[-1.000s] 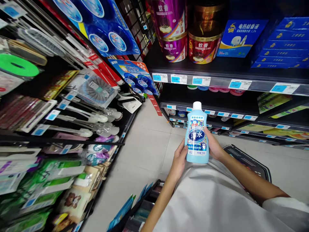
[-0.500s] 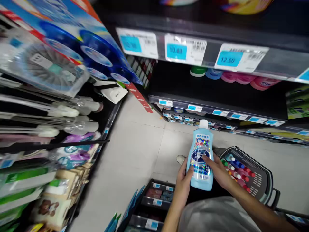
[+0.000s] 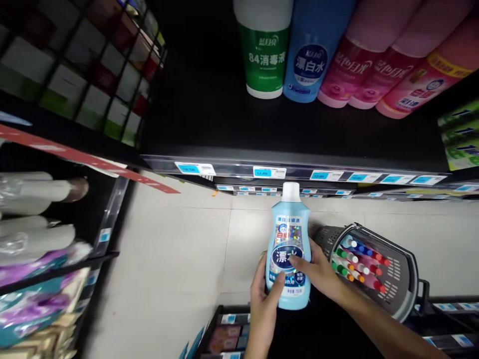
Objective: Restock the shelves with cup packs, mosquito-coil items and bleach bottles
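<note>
A light-blue bleach bottle with a white cap stands upright in front of me, its label facing up at me. My left hand grips its lower left side, thumb across the label. On the right side my right hand is wrapped round it, thumb on the middle of the label. Both hands' other fingers are partly hidden behind the bottle. Beyond the bottle runs a dark shelf with a green-and-white disinfectant bottle, a blue bottle and several pink bottles.
A grey shopping basket full of bottles with coloured caps stands on the floor at right. Racks of hanging goods line the left. A low shelf is near my front, and a wire mesh rack stands upper left.
My view has moved closer to and tipped up toward the shelf, so its bottles now show more fully. Both hands still hold the bleach bottle, slightly further left in view.
</note>
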`<state>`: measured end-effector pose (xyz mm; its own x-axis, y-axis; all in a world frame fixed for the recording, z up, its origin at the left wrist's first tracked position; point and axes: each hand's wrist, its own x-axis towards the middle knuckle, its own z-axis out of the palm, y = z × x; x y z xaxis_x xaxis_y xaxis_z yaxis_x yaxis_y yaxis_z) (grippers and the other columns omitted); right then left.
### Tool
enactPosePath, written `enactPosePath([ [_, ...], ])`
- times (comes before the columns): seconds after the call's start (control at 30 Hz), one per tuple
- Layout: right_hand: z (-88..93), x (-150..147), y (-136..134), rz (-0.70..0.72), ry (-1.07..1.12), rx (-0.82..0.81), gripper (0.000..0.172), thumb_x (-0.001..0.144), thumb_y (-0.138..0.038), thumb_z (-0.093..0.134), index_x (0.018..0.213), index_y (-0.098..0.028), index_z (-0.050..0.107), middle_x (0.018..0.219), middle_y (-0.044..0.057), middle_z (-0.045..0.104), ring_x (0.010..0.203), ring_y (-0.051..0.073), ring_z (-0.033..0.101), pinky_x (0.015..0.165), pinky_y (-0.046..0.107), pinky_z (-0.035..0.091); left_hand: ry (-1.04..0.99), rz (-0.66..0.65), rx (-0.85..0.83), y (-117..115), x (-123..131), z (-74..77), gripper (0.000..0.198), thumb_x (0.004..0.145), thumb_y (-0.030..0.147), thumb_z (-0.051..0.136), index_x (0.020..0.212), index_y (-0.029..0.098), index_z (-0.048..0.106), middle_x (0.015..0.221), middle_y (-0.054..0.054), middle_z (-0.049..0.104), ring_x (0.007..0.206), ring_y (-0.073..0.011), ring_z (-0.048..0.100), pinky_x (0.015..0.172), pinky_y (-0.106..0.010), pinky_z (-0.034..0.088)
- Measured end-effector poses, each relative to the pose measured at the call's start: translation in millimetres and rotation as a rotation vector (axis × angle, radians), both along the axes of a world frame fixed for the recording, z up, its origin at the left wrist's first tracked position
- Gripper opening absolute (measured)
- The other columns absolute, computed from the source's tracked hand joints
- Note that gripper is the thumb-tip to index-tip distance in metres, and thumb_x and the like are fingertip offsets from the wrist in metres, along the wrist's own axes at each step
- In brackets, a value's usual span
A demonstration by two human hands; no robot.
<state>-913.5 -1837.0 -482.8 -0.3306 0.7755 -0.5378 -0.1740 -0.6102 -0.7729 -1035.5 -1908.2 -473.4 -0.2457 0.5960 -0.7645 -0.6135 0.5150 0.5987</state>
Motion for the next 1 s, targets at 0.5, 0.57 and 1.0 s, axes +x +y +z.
enactPosePath([
  [0.5, -11.2, -2.4, -10.8, 0.196, -0.138, 0.181, 0.054, 0.079, -0.046, 0.081, 0.119, -0.015, 0.063, 0.107, 0.009, 0.074, 0.095, 0.025, 0.069, 0.082, 0.036, 0.056, 0.172, -0.050, -0.023, -8.7, -4.8, -13.8, 0.076, 0.076, 0.052, 0.082, 0.140, 0.020, 0.057, 0.144, -0.010, 0.061, 0.136, -0.0283, 0.055, 0.105, -0.027, 0.050],
  [0.57, -12.7, -3.6, -13.2, 0.184, -0.119, 0.170, 0.052, 0.079, -0.044, 0.081, 0.120, -0.016, 0.063, 0.109, 0.008, 0.074, 0.096, 0.025, 0.070, 0.083, 0.035, 0.056, 0.161, -0.050, -0.027, -9.2, -4.5, -13.3, 0.075, 0.076, 0.053, 0.082, 0.140, 0.021, 0.058, 0.141, -0.010, 0.063, 0.134, -0.0284, 0.057, 0.104, -0.027, 0.051],
  [1.0, -11.8, 5.2, -15.0, 0.118, -0.103, 0.152, 0.050, 0.077, -0.039, 0.083, 0.119, -0.016, 0.065, 0.110, 0.008, 0.075, 0.098, 0.025, 0.070, 0.084, 0.034, 0.056, 0.178, -0.093, -0.062, -8.4, 0.6, -20.6, 0.083, 0.071, 0.057, 0.084, 0.142, 0.021, 0.057, 0.136, -0.011, 0.067, 0.135, -0.0317, 0.056, 0.106, -0.032, 0.052],
])
